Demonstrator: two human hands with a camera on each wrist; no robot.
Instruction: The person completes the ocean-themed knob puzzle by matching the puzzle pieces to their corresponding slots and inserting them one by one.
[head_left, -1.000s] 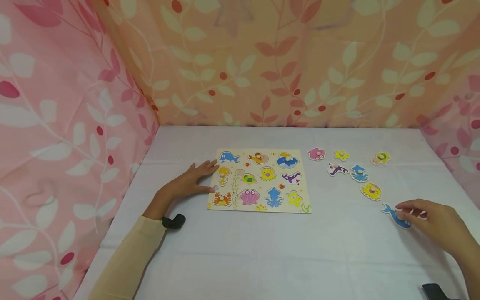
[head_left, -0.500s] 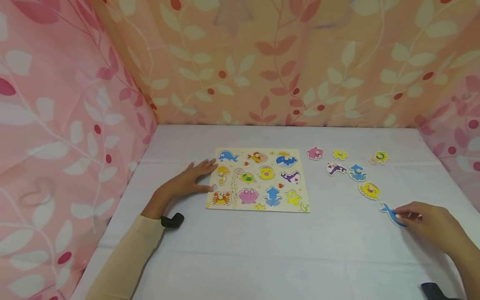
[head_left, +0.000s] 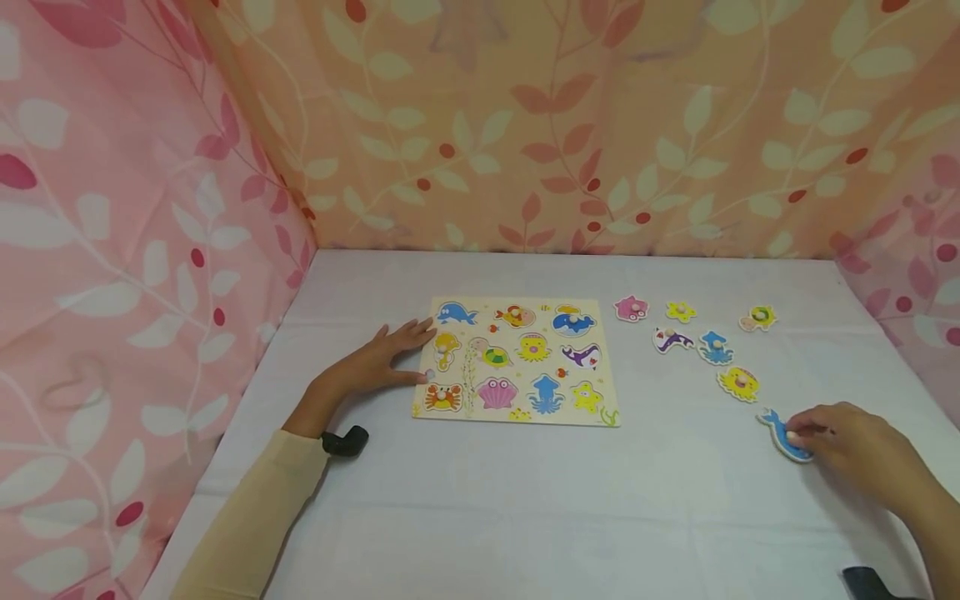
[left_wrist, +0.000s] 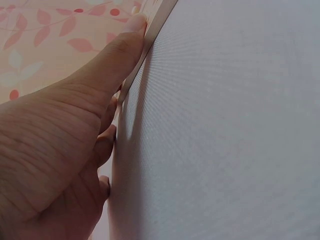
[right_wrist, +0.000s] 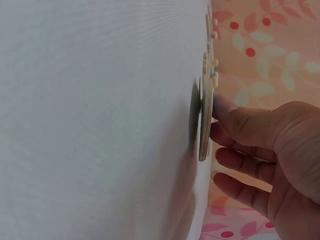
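My right hand (head_left: 855, 442) pinches a blue whale puzzle piece (head_left: 776, 432) at its knob, on the right of the table. In the right wrist view this piece (right_wrist: 205, 125) is seen edge-on, tilted over its shadow, with thumb and fingers at its top face. My left hand (head_left: 371, 362) rests with extended fingers at the left edge of a cream sea-animal puzzle board (head_left: 609, 375). The left wrist view shows the thumb (left_wrist: 115, 60) against the board's edge (left_wrist: 162, 15). Seated in the board are knobbed pieces, among them a crab (head_left: 443, 397) and a seahorse (head_left: 445, 352).
Right of the board lie several loose knobbed pieces: a pink shell (head_left: 632, 308), a yellow starfish (head_left: 681, 312), a turtle (head_left: 758, 317), a purple whale (head_left: 672, 339), a blue squid (head_left: 716, 347) and a yellow octopus (head_left: 738, 383). Floral cloth (head_left: 555, 125) walls off the white table.
My right hand has shifted slightly left with the blue whale piece, which has turned a little and shows more of its edge. The left hand and board have stayed put.
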